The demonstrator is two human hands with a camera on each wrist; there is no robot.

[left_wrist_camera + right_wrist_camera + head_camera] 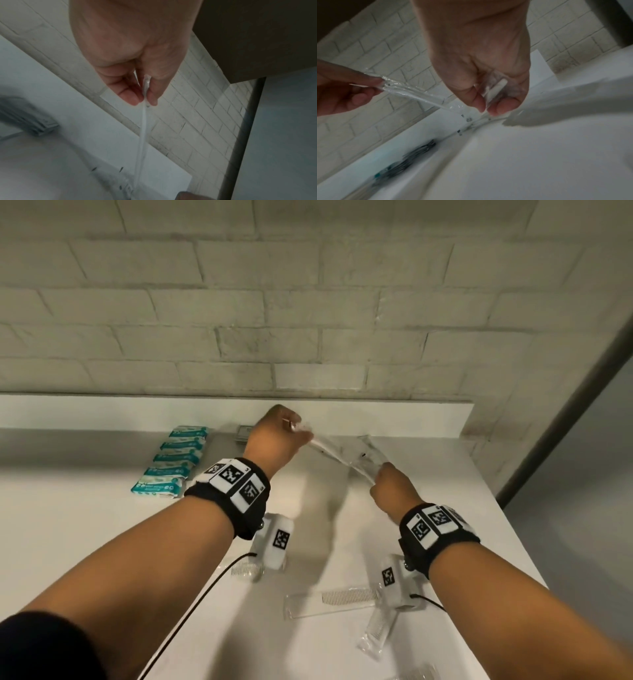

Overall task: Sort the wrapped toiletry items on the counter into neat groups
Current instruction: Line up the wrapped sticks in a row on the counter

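A long clear-wrapped packet (pixel 337 455) with something white inside hangs just above the back of the white counter (pixel 85 542), stretched between both hands. My left hand (pixel 291 428) pinches its far end between thumb and fingers, seen close in the left wrist view (pixel 145 101), where the packet (pixel 142 135) runs away edge-on. My right hand (pixel 378 479) pinches the near end (pixel 487 108); the packet (pixel 412 92) crosses to the left hand's fingers (pixel 359 98). Another clear packet (pixel 375 451) lies on the counter just behind.
Several teal wipe packs (pixel 171 460) lie in a neat row at the back left. Flat grey sachets (pixel 244 433) sit by the backsplash. Wrapped combs (pixel 330 602) (pixel 376 633) (pixel 245 571) lie near the front. The counter ends at the right edge (pixel 507 529); a brick wall stands behind.
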